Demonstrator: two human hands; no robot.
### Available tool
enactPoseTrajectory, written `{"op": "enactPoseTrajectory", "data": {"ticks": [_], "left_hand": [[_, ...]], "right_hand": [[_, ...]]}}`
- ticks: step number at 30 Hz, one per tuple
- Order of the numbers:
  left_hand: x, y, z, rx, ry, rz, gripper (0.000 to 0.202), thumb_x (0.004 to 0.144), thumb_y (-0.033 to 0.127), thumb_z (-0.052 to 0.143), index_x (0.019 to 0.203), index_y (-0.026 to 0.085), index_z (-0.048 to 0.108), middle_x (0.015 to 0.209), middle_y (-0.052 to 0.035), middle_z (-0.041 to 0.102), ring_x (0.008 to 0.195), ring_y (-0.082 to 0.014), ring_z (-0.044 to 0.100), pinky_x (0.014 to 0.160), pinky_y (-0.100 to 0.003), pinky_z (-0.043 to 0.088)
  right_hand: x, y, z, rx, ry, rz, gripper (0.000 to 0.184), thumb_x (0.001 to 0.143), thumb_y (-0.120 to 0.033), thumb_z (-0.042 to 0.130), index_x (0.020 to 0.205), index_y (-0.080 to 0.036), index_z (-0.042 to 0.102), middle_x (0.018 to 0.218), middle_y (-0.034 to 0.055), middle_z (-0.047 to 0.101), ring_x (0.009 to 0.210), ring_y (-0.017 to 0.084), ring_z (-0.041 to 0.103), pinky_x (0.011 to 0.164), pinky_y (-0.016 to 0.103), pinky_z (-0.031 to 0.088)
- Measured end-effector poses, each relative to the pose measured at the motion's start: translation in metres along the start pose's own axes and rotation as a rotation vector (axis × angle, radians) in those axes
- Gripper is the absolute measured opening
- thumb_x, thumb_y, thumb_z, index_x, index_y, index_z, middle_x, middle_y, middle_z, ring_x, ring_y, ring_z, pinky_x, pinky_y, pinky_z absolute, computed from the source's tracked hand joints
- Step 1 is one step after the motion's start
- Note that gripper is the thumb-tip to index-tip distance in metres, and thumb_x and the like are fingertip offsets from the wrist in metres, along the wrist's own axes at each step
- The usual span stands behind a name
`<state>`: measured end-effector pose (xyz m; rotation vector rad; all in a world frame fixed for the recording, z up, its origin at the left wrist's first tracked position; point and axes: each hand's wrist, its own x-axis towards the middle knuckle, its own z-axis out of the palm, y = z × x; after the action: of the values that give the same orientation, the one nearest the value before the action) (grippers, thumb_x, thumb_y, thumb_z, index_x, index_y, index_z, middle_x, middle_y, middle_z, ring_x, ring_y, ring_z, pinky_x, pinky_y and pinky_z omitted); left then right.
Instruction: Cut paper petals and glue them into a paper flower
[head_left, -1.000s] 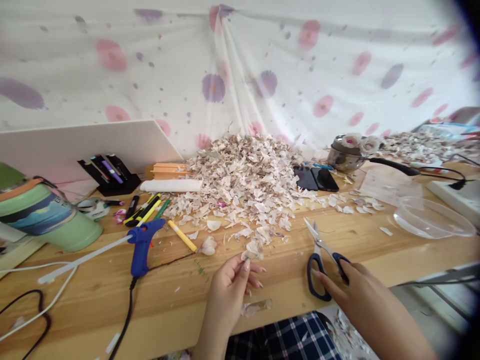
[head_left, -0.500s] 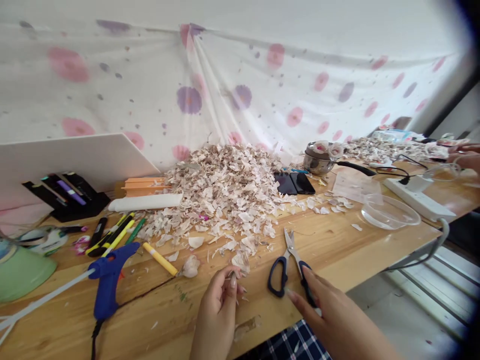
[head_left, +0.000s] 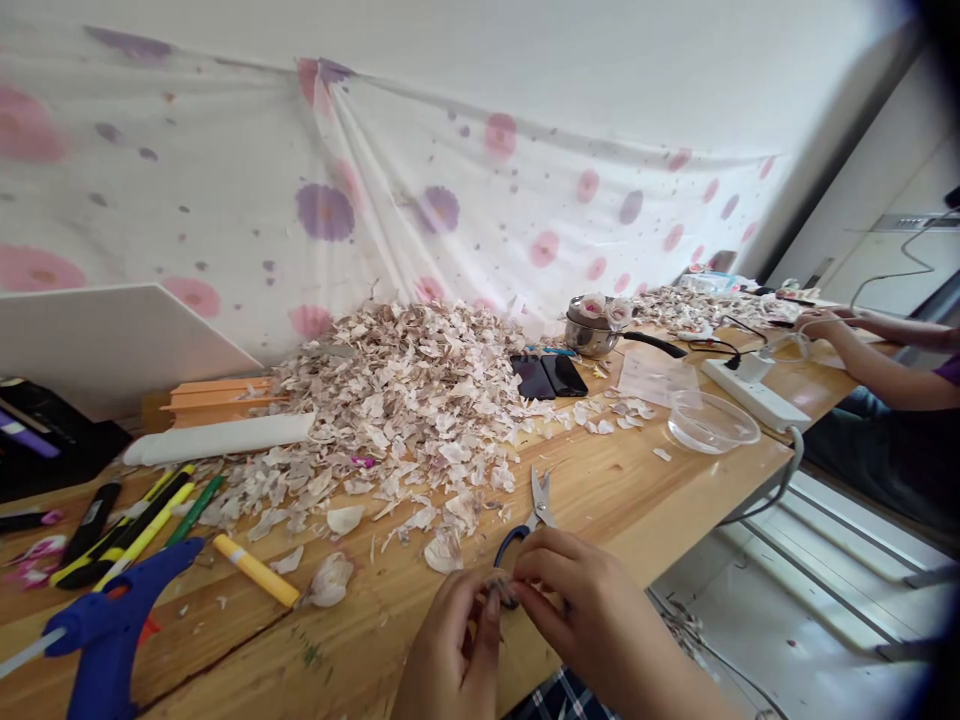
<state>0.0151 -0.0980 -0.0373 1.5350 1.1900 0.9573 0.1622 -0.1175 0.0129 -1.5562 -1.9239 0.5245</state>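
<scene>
My left hand point(head_left: 457, 640) is closed in a pinch near the table's front edge. Between its fingertips is a small greyish, petal-like piece point(head_left: 498, 584), mostly hidden. My right hand point(head_left: 592, 600) meets it there, thumb and fingers pinched on the same piece. Just behind my right hand, dark-blue-handled scissors point(head_left: 541, 490) lie with blades slightly apart, partly covered by the hand. A large pale petal point(head_left: 444, 551) rests beyond my left hand, at the front of a big heap of dried petals point(head_left: 405, 370). A clump of petals point(head_left: 330, 580) lies further left.
At left are a blue glue gun point(head_left: 120, 630), a yellow marker point(head_left: 256, 571) and several other pens. Two phones point(head_left: 549, 378), a steel pot point(head_left: 592, 330), a clear dish point(head_left: 712, 424) and a power strip point(head_left: 757, 397) stand right. Another person's arm point(head_left: 870, 365) rests at the far table.
My right hand has left the scissors' handle and moved left to meet my left hand at the small piece. The view has swung right, showing more of the other person.
</scene>
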Motion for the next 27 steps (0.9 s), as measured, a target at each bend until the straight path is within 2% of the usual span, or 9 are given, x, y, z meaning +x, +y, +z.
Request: {"op": "enactPoseTrajectory", "data": {"ticks": [4,6,9,13,16,19,20,22,27], "left_hand": [[0.004,-0.004,-0.013,0.065,0.117,0.010,0.039,0.086,0.045,0.049,0.116,0.021,0.061,0.099,-0.0085,0.069,0.080,-0.0211,0.067,0.066,-0.032,0.054],[0.007,-0.008,-0.031,0.187,0.168,0.001,0.038,0.087,0.043,0.049,0.114,0.021,0.061,0.105,-0.0103,0.068,0.089,-0.0235,0.066,0.073,-0.036,0.055],[0.010,-0.014,-0.062,0.378,0.265,0.021,0.035,0.088,0.040,0.047,0.114,0.021,0.060,0.108,-0.0115,0.068,0.098,-0.0269,0.065,0.085,-0.045,0.052],[0.008,-0.023,-0.087,0.543,0.442,0.086,0.033,0.088,0.035,0.044,0.112,0.017,0.058,0.110,-0.0146,0.066,0.102,-0.0306,0.061,0.090,-0.052,0.048],[0.006,-0.032,-0.096,0.659,0.594,0.115,0.033,0.086,0.027,0.043,0.113,0.012,0.056,0.102,-0.0168,0.063,0.095,-0.0324,0.059,0.086,-0.054,0.048],[0.004,-0.037,-0.100,0.737,0.671,0.136,0.036,0.082,0.019,0.042,0.116,0.010,0.054,0.105,-0.0189,0.059,0.098,-0.0344,0.057,0.086,-0.055,0.047],[0.003,-0.037,-0.101,0.753,0.688,0.146,0.037,0.082,0.017,0.042,0.116,0.009,0.053,0.107,-0.0196,0.058,0.100,-0.0351,0.056,0.087,-0.056,0.046],[0.000,-0.036,-0.101,0.770,0.705,0.173,0.037,0.082,0.016,0.044,0.118,0.011,0.052,0.110,-0.0191,0.057,0.102,-0.0349,0.055,0.088,-0.055,0.046],[-0.008,-0.033,-0.098,0.701,0.638,0.224,0.034,0.086,0.022,0.053,0.120,0.020,0.050,0.110,-0.0132,0.059,0.100,-0.0283,0.056,0.083,-0.045,0.049]], "right_hand": [[0.015,0.035,-0.026,0.077,0.109,-0.004,0.018,0.091,-0.025,0.052,0.082,-0.019,0.066,0.087,0.0055,0.068,0.076,0.017,0.065,0.066,0.025,0.051],[0.029,0.067,-0.051,-0.048,0.212,0.104,0.021,0.088,-0.032,0.052,0.080,-0.018,0.066,0.087,0.0074,0.069,0.072,0.018,0.065,0.058,0.025,0.050],[0.057,0.119,-0.090,-0.244,0.372,0.313,0.028,0.085,-0.037,0.053,0.082,-0.013,0.068,0.080,0.0118,0.070,0.068,0.023,0.065,0.062,0.033,0.048],[0.086,0.145,-0.109,-0.353,0.371,0.365,0.049,0.089,-0.042,0.044,0.100,0.000,0.068,0.081,0.0229,0.067,0.079,0.036,0.066,0.066,0.045,0.042],[0.092,0.116,-0.083,-0.316,0.264,0.245,0.036,0.088,-0.031,0.051,0.107,-0.005,0.066,0.096,0.0218,0.069,0.081,0.029,0.066,0.070,0.040,0.047],[0.090,0.067,-0.038,-0.202,0.004,-0.028,0.017,0.088,-0.023,0.059,0.100,-0.021,0.071,0.104,0.0064,0.070,0.089,0.018,0.066,0.079,0.026,0.050],[0.089,0.051,-0.023,-0.178,-0.101,-0.212,0.018,0.089,-0.018,0.058,0.101,-0.020,0.070,0.106,0.0069,0.069,0.096,0.019,0.063,0.086,0.029,0.048],[0.090,0.027,0.001,-0.168,-0.254,-0.380,0.024,0.086,-0.012,0.061,0.107,-0.021,0.069,0.108,0.0066,0.067,0.104,0.023,0.058,0.091,0.034,0.046],[0.099,0.012,0.029,-0.161,-0.317,-0.336,0.029,0.068,-0.002,0.075,0.093,-0.017,0.071,0.107,0.0102,0.063,0.104,0.029,0.053,0.091,0.042,0.045]]}}
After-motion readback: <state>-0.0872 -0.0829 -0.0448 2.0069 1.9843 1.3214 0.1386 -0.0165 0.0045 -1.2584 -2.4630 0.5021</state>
